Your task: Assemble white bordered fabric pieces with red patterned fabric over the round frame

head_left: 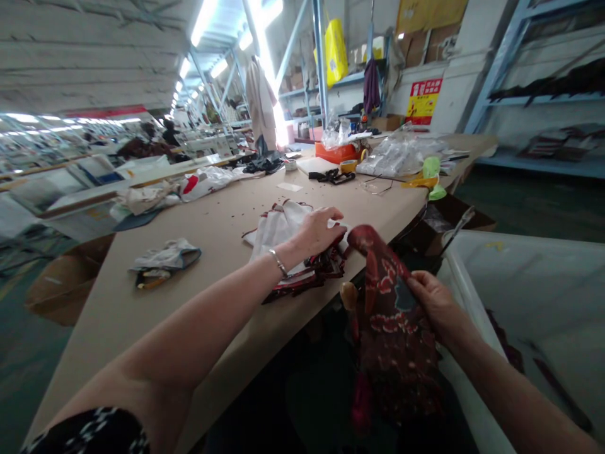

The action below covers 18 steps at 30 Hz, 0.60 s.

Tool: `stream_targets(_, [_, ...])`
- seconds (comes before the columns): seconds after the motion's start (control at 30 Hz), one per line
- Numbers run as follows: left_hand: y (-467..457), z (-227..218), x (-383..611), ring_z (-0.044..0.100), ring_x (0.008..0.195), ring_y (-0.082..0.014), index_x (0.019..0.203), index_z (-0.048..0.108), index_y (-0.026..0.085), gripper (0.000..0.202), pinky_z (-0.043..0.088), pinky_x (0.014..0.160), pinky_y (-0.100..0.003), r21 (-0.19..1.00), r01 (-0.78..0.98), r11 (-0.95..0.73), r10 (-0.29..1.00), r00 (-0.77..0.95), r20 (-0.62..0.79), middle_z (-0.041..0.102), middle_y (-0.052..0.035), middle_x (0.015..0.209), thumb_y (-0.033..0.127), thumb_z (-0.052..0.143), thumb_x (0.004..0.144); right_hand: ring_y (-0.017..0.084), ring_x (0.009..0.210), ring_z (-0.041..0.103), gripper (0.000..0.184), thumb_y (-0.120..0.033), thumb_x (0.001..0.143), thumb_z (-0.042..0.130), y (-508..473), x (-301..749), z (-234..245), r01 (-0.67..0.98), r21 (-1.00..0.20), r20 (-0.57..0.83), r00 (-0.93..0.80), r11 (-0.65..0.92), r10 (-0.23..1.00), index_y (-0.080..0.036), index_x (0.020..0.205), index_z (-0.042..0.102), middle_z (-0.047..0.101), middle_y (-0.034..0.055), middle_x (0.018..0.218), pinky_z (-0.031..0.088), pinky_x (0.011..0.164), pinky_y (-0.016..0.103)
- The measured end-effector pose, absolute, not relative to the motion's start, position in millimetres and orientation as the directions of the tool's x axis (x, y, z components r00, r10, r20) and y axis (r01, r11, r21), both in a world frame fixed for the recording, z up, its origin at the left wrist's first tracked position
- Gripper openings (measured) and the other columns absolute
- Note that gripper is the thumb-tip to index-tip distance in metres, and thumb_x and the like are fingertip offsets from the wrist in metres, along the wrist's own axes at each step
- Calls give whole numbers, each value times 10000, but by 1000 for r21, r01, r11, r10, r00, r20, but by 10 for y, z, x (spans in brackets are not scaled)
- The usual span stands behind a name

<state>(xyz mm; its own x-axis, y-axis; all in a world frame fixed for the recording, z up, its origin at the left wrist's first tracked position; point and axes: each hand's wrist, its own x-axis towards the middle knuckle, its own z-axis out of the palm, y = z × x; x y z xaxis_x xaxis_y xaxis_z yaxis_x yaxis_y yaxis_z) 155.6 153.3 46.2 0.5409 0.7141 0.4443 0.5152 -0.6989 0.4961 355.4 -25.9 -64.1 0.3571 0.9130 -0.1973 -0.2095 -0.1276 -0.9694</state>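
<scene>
My left hand [319, 233] lies flat on a white cloth [278, 230], which sits on a bunched dark red patterned fabric [307, 274] near the table's edge. A metal bangle [278, 262] circles that wrist. My right hand [437, 306] grips a long dark red garment piece [392, 321] with a pale red pattern, which hangs past the edge of the table. A small tan rounded object [348, 295] shows beside the hanging cloth. Its lower end fades into shadow.
A long tan cutting table [227, 227] carries scraps, crumpled cloth, an orange box and clear plastic bags. A large white plastic bin [515, 284] stands to the right. Metal shelves line the back wall, and a person works at the far left.
</scene>
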Motion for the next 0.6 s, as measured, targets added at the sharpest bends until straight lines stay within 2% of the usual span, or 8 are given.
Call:
stream_targets(0.07, [1620,341,1670,611,920,-210,968,686,176,228,459,823,-335,303,614,-729,684,637,356,685,-77,991,221,630,752,188,539,607,425,-539,672,674,-311,3646,-1225,-65,-971,-237,377,-230,895,-239,903,480,614,-32,624,493,534,318])
stream_targets(0.13, [1659,274,1756,609,964,-239,964,698,179,240,450,818,-346,126,681,-721,687,678,262,686,-95,1023,171,594,747,247,657,645,415,-547,715,611,-389,3772,-1713,213,-915,-212,468,-342,858,-225,954,503,634,7,680,510,659,402])
stream_targets(0.2, [1678,262,1809,627,912,-245,889,714,166,223,446,768,-340,18,714,-700,705,687,177,701,-104,946,112,576,722,291,826,649,465,-527,750,561,-458,3912,-2005,442,-816,-98,530,-372,842,-191,1067,516,662,73,848,486,809,473])
stream_targets(0.27, [1688,291,1828,639,821,-228,787,715,138,173,434,736,-327,-24,720,-694,713,691,123,698,-99,822,79,579,697,315,1004,604,524,-503,768,532,-475,4003,-2052,572,-761,54,526,-306,849,-149,1153,506,632,145,1056,433,931,505])
stream_targets(0.33, [1680,356,1810,637,803,-210,743,708,117,143,420,753,-317,-48,710,-703,702,703,116,687,-93,775,79,574,712,309,1101,553,496,-474,799,505,-418,3979,-1855,635,-751,193,475,-182,858,-133,1161,522,584,171,1157,415,970,497])
stream_targets(0.4, [1638,455,1754,634,832,-220,760,706,119,146,413,779,-328,-74,694,-716,683,718,135,691,-103,805,103,562,752,278,1095,551,419,-430,839,491,-288,3808,-1470,645,-763,297,398,-35,868,-150,1146,542,584,149,1145,440,946,467])
stream_targets(0.53, [1418,735,1537,629,821,-223,840,696,159,197,423,754,-337,-133,699,-703,656,709,260,694,-105,861,108,511,796,222,1038,577,337,-366,873,507,104,3175,-543,531,-802,452,241,273,859,-197,1163,540,601,99,1132,484,877,403])
stream_targets(0.6, [1252,871,1396,625,777,-202,883,684,167,218,423,709,-319,-154,724,-672,653,678,336,687,-91,861,124,481,814,228,1037,576,382,-360,845,547,306,2856,-181,492,-773,534,162,401,830,-189,1186,530,603,108,1141,489,871,411])
